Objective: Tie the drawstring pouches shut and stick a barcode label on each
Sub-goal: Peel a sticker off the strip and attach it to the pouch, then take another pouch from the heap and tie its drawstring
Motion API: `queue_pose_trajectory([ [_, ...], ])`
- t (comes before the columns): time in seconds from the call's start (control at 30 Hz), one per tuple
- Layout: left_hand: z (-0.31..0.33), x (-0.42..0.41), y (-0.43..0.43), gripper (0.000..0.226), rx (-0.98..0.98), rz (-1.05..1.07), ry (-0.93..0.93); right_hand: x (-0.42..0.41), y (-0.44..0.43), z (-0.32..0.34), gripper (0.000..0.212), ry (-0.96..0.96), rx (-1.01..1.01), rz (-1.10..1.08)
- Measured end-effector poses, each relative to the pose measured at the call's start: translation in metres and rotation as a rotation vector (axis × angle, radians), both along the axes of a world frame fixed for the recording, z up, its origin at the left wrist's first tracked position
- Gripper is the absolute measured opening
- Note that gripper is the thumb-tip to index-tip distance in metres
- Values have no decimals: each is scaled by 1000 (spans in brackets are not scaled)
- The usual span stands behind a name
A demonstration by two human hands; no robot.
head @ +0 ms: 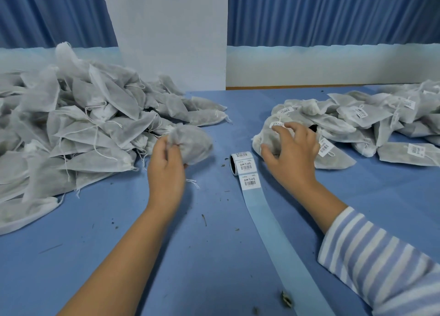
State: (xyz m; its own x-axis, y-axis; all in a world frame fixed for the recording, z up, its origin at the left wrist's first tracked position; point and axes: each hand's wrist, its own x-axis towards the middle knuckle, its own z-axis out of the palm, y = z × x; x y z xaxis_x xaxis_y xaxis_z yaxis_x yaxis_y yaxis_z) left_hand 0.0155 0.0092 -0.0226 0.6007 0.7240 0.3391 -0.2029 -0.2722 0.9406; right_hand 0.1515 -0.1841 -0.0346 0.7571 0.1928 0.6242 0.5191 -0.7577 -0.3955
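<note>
The pouches [78,130] are thin, matt, semi-sheer white nonwoven cloth. The label roll [245,164] is smooth white paper on pale blue backing. The counter [166,256] looks matt blue.

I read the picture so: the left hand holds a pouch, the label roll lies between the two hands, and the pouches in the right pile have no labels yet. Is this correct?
Not fully. In the head view the pouches in the right pile already carry barcode labels. The rest stands: the left hand holds a pouch, and the label roll lies between it and the right hand.
</note>
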Motion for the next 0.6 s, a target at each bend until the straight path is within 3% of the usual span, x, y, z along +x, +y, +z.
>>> queue_pose_trajectory([
  [0.1,11,-4,1,44,-333,-106,-110,-15,6,10,24,-88,190,193],
  [0.17,15,-3,2,34,-488,-150,-139,-28,11,18,17,-73,286,376],
  [0.23,16,-2,0,26,-582,-190,-144,-42,16,24,18,113,373,566],
  [0.3,16,-2,-2,25,-624,-247,-142,-53,21,26,27,419,481,736],
  [0.37,15,-2,-5,24,-621,-276,-114,-57,23,24,37,601,555,833],
  [0.5,15,-2,-5,25,-561,-236,24,-57,24,25,19,661,661,871],
  [0.57,12,-1,-3,24,-412,-150,117,-57,25,26,17,708,678,840],
  [0.6,10,-3,-2,27,-241,-77,149,-57,25,25,17,734,668,835],
])
